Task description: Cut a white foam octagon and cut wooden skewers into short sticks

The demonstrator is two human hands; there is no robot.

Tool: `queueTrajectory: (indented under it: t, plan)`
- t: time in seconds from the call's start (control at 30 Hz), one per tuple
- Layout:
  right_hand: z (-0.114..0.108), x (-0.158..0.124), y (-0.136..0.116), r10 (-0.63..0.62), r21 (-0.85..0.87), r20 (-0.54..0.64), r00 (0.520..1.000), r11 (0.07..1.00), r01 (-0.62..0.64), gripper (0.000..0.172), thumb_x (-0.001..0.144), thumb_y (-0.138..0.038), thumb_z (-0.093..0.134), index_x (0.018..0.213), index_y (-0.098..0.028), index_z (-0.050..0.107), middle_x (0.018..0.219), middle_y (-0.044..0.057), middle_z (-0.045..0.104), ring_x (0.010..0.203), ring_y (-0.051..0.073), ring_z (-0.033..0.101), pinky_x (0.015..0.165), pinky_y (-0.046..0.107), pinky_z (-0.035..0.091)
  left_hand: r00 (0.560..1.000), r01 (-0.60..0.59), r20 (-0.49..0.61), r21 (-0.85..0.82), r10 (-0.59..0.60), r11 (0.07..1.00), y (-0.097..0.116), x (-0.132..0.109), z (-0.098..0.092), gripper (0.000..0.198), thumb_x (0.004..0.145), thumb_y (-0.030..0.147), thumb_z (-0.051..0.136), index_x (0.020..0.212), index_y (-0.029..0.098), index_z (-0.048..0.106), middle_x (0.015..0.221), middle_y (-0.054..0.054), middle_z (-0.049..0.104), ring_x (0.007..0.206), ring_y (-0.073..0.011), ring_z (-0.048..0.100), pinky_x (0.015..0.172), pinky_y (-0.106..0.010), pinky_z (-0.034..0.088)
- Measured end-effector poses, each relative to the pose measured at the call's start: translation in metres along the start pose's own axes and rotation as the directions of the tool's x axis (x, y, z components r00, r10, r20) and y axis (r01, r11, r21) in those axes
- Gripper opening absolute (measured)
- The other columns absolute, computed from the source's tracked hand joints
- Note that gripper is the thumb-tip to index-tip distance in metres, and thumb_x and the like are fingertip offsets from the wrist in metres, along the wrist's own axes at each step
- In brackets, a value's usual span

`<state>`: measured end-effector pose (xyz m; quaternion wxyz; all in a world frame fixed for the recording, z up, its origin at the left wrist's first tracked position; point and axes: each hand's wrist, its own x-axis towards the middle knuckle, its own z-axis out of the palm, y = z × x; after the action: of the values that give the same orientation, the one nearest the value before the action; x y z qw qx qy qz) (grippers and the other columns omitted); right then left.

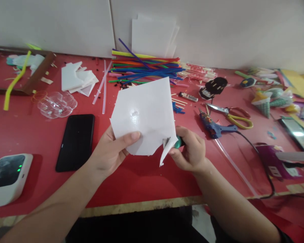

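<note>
A stiff white sheet (147, 111) with cut, angled edges is held up above the red table. My left hand (108, 148) is closed on its lower left side, thumb on the face and fingers behind. At the lower right corner, my right hand (190, 148) is closed around a green-handled cutting tool (178, 142), mostly hidden by the fingers and the sheet. Its grey blade (166, 141) shows at a slit in the sheet. A narrow curled strip (166, 153) hangs beside the slit, still joined to the sheet near my right thumb.
Behind the sheet lie coloured pipe cleaners (147, 67) and white offcuts (79, 79). A black phone (76, 141) lies to the left. To the right are a blue glue gun (215, 126) with its cord and scissors (233, 114). The table's front edge (142, 204) is close to me.
</note>
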<state>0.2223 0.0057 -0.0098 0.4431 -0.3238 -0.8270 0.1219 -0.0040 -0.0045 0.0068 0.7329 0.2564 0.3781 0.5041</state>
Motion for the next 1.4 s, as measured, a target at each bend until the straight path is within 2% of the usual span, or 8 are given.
queueTrajectory:
  t: [0.23,0.33,0.53,0.7,0.9,1.03,1.27,1.4]
  plan:
    - [0.003,0.0,0.0,-0.025,-0.006,0.023,0.999,1.0,0.025,0.031,0.101,-0.05,0.053,0.105,-0.019,0.055,0.069,-0.003,0.049,0.056,0.011,0.045,0.051,0.026,0.04,1.0,0.004,0.018,-0.079,-0.002,0.997,-0.006,0.002,0.003,0.063,0.073,0.023,0.088,0.131,0.025,0.065,0.094,-0.002,0.08,0.09,-0.0221,0.078,0.074,-0.025,0.064]
    - [0.004,0.0,-0.001,-0.041,-0.01,0.017,0.999,0.999,0.041,0.03,0.101,-0.048,0.053,0.106,-0.019,0.055,0.069,-0.003,0.047,0.056,0.011,0.043,0.051,0.026,0.038,0.999,0.03,0.026,-0.091,-0.028,0.995,-0.009,0.003,0.003,0.06,0.073,0.023,0.088,0.129,0.024,0.066,0.092,-0.002,0.08,0.084,-0.021,0.078,0.071,-0.024,0.064]
    - [0.001,0.0,-0.003,-0.005,0.012,0.005,1.0,1.0,0.005,0.032,0.101,-0.05,0.053,0.105,-0.019,0.055,0.068,-0.003,0.05,0.055,0.011,0.043,0.05,0.026,0.039,0.999,0.032,0.002,-0.1,-0.032,0.994,-0.008,0.002,0.004,0.062,0.074,0.021,0.087,0.133,0.024,0.064,0.095,-0.003,0.081,0.089,-0.0213,0.078,0.072,-0.023,0.064]
    - [0.001,0.0,-0.003,0.023,0.04,0.014,1.0,0.999,-0.024,0.03,0.101,-0.049,0.053,0.104,-0.019,0.055,0.069,-0.004,0.049,0.055,0.01,0.045,0.05,0.024,0.04,0.999,0.049,0.025,-0.096,-0.047,0.994,-0.006,0.0,0.003,0.068,0.075,0.022,0.087,0.138,0.026,0.061,0.097,-0.002,0.081,0.092,-0.0216,0.078,0.074,-0.023,0.064]
    - [0.001,-0.001,-0.003,0.011,0.065,0.028,1.0,0.998,-0.013,0.031,0.101,-0.049,0.054,0.105,-0.019,0.055,0.07,-0.003,0.051,0.056,0.01,0.046,0.05,0.024,0.041,0.998,0.053,0.036,-0.085,-0.05,0.995,-0.007,0.002,0.0,0.066,0.073,0.025,0.088,0.135,0.025,0.063,0.098,-0.004,0.08,0.091,-0.0237,0.078,0.073,-0.025,0.064]
    - [0.001,-0.001,-0.003,0.014,0.071,0.038,0.999,0.997,-0.017,0.031,0.1,-0.05,0.054,0.105,-0.019,0.055,0.069,-0.003,0.052,0.056,0.01,0.047,0.051,0.024,0.041,0.998,0.059,0.037,-0.08,-0.056,0.995,-0.011,0.003,-0.001,0.061,0.074,0.029,0.089,0.13,0.024,0.066,0.104,-0.005,0.08,0.09,-0.0215,0.078,0.074,-0.025,0.065]
    - [0.0,-0.004,-0.001,0.149,0.076,0.026,0.989,0.986,-0.15,0.028,0.101,-0.046,0.053,0.11,-0.021,0.059,0.072,-0.002,0.058,0.055,0.011,0.051,0.051,0.025,0.044,0.986,-0.077,-0.157,-0.087,0.063,0.993,-0.009,0.002,0.005,0.052,0.075,0.023,0.085,0.125,0.024,0.068,0.104,-0.004,0.08,0.096,-0.0233,0.076,0.07,-0.024,0.063]
    - [-0.001,-0.01,0.004,0.24,0.113,-0.015,0.971,0.965,-0.237,0.031,0.1,-0.045,0.053,0.117,-0.021,0.062,0.075,0.0,0.061,0.063,0.015,0.058,0.056,0.028,0.047,0.976,-0.108,-0.201,-0.105,0.085,0.989,-0.006,-0.001,0.005,0.047,0.074,0.022,0.082,0.119,0.022,0.07,0.099,-0.003,0.079,0.095,-0.0217,0.076,0.073,-0.024,0.063]
